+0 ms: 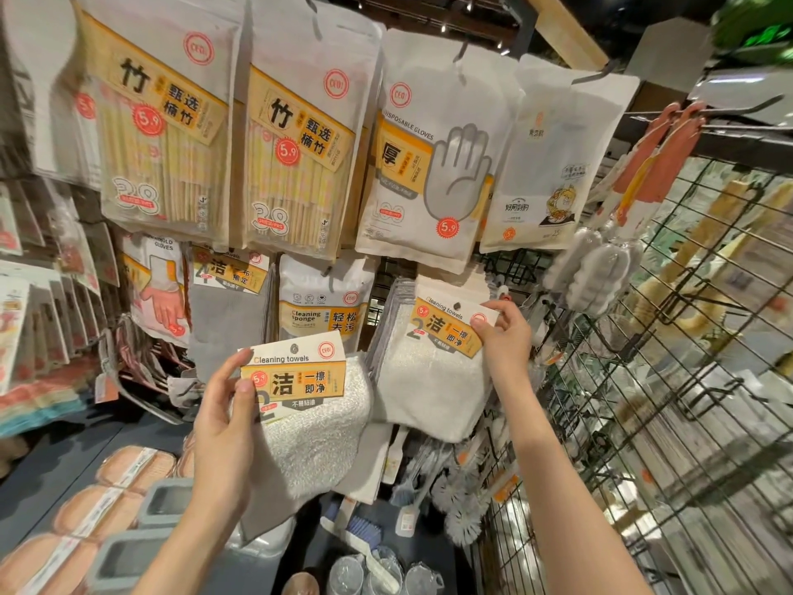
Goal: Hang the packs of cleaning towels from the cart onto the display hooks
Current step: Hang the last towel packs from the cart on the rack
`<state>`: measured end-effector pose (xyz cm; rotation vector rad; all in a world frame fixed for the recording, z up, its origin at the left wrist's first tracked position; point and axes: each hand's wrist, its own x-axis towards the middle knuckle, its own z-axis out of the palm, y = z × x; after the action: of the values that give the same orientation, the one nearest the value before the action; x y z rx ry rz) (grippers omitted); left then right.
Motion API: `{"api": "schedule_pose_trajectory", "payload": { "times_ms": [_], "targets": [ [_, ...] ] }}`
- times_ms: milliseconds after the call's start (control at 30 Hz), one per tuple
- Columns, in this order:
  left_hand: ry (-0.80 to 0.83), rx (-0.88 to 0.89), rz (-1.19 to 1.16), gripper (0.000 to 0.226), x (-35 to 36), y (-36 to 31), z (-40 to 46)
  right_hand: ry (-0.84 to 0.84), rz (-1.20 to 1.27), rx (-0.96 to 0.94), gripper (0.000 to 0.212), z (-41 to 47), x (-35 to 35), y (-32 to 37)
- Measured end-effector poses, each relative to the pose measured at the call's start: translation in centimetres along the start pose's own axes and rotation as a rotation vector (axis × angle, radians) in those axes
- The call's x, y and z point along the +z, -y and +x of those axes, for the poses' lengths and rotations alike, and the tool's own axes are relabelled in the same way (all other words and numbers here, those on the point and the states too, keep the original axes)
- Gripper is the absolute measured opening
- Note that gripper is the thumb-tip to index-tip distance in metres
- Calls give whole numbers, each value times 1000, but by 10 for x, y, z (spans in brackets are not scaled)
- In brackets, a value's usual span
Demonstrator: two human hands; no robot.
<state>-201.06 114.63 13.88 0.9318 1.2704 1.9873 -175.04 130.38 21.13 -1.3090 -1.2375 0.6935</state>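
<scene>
The left hand (227,416) was raised in front of the display and pinched a pack of cleaning towels (309,418) by the left edge of its card header, thumb on the printed front and fingers curled behind. The white fluffy cloth of that pack hung down and to the right of the hand, with a grey layer showing beneath it. The pack was held free of any hook, just below a cleaning sponge pack (324,300) that hung on the display.

Up and to the right of the left hand, the right hand (504,337) gripped the right end of the card header of a second towel pack (433,371), thumb on the front of the card and the other fingers curled around its edge. This pack was tilted, its header sloping down toward the right hand, and it lay at the front of a row of similar packs stacked behind it on the display. Whether its header was on a hook could not be told, since the hand covered that part.

Above both hands hung two bamboo chopstick packs (296,165) and a disposable gloves pack (429,165). To the right of the right hand stood a wire grid panel (669,401). Below the left hand lay wrapped orange sponges (92,513) on a dark shelf (47,470).
</scene>
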Motion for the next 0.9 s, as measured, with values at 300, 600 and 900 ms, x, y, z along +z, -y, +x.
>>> {"api": "schedule_pose_trajectory", "payload": {
  "times_ms": [300, 600, 900],
  "targets": [
    [-24, 0, -26, 31, -1, 5, 5, -183, -325, -114, 27, 9, 24, -15],
    [-7, -3, -6, 50, -2, 6, 6, -205, -411, -94, 32, 14, 29, -15],
    [47, 26, -20, 52, 6, 2, -4, -258, -437, -141, 36, -1, 6, -9]
  ]
}}
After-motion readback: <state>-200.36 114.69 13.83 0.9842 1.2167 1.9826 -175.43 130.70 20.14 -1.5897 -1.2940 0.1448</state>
